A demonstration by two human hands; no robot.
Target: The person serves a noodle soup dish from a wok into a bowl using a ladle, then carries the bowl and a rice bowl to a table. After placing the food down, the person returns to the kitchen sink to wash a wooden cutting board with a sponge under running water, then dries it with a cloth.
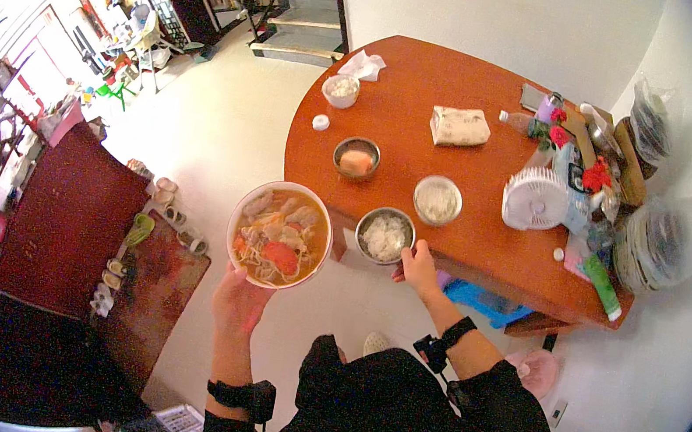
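Observation:
My left hand (241, 297) holds a large white bowl of soup (282, 235) with noodles, meat and tomato, left of the table's near edge. In my right hand (419, 267) is a metal bowl of white rice (385, 235), gripped at its right rim, by the near edge. Just beyond it on the wooden table (405, 78) stands another bowl of rice (438, 200). A metal bowl with an orange-pink item (357, 158) is farther left. Near the far left edge are a white bowl of rice (340, 90), crumpled tissue (362, 65) and a small white round item (320, 122).
A tissue pack (460, 127) lies mid-table. The right side holds a white fan (535, 199), red flowers (598, 175), a bottle (518, 123) and a green tube (602, 286). A blue stool (486, 302) is under the table. Shoes (165, 190) stand on the floor at left; stairs (303, 24) rise behind.

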